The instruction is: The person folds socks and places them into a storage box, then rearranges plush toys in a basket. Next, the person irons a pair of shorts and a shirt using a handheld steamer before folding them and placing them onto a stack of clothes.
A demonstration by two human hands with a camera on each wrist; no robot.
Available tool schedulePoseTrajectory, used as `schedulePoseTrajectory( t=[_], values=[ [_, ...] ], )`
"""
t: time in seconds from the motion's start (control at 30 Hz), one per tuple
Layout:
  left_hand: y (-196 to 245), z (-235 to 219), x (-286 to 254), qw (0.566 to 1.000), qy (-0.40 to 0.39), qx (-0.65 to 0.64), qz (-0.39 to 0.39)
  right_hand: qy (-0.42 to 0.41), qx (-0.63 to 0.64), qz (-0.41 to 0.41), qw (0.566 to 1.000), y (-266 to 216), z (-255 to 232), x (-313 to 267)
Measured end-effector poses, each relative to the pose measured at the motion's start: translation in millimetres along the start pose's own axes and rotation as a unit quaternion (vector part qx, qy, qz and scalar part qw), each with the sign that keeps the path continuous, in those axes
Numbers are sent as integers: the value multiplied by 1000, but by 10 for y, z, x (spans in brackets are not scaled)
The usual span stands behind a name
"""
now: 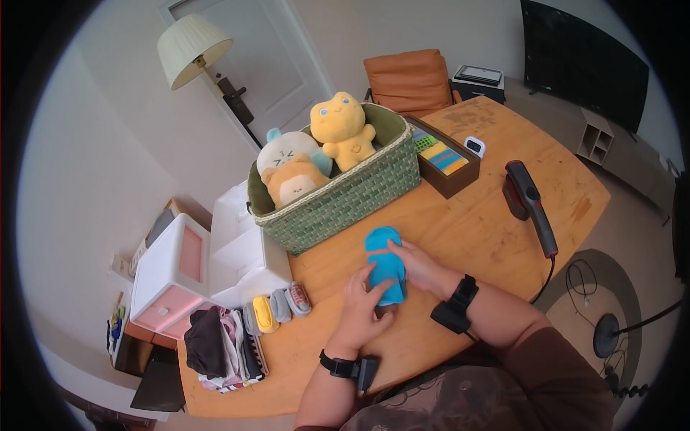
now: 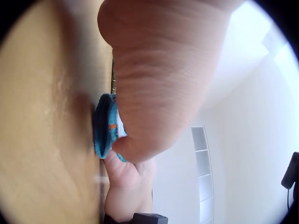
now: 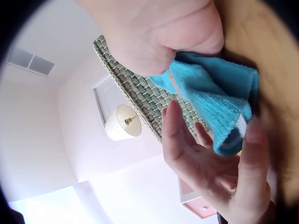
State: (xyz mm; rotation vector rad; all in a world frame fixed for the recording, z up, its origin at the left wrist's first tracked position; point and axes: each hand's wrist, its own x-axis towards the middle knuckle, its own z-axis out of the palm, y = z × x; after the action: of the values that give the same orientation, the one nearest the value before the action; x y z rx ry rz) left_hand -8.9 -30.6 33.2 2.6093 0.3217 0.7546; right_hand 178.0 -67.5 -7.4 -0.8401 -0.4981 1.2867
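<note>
A blue sock point(image 1: 385, 267) with an orange stripe lies over the wooden table, folded lengthwise in layers. My right hand point(image 1: 422, 267) holds its side near the stripe, the thumb on top; in the right wrist view the palm covers that part of the sock. At the cuff end, my left hand point(image 1: 365, 307) has its thumb and fingers spread apart. The right wrist view shows the left fingers point(image 3: 174, 128) beside the cuff and the thumb close to its pale inner edge. In the left wrist view, the sock point(image 2: 105, 126) is partly hidden behind my left hand.
A green woven basket point(image 1: 345, 208) of plush toys stands ahead, beside a brown box point(image 1: 460, 183) of folded socks. Rolled socks point(image 1: 264, 314) and folded clothes point(image 1: 226, 348) lie left, near white drawers point(image 1: 169, 269). A corded handheld steamer point(image 1: 530, 205) lies right.
</note>
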Motion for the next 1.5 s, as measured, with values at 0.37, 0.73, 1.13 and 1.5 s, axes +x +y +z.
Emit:
schedulePoseTrajectory(
  t=[0.37,0.73,1.13,1.5],
  values=[
    [93,7,51,996,-8,60,72,13,-28,20,999,-95,119,-86],
    [29,58,-4,998,16,51,29,16,-33,10,999,8,60,-22],
    [53,90,-21,994,81,-58,-42,6,-5,17,1000,39,34,3],
    [28,47,-34,984,4,-113,-140,20,8,0,1000,-61,61,-36]
  ],
)
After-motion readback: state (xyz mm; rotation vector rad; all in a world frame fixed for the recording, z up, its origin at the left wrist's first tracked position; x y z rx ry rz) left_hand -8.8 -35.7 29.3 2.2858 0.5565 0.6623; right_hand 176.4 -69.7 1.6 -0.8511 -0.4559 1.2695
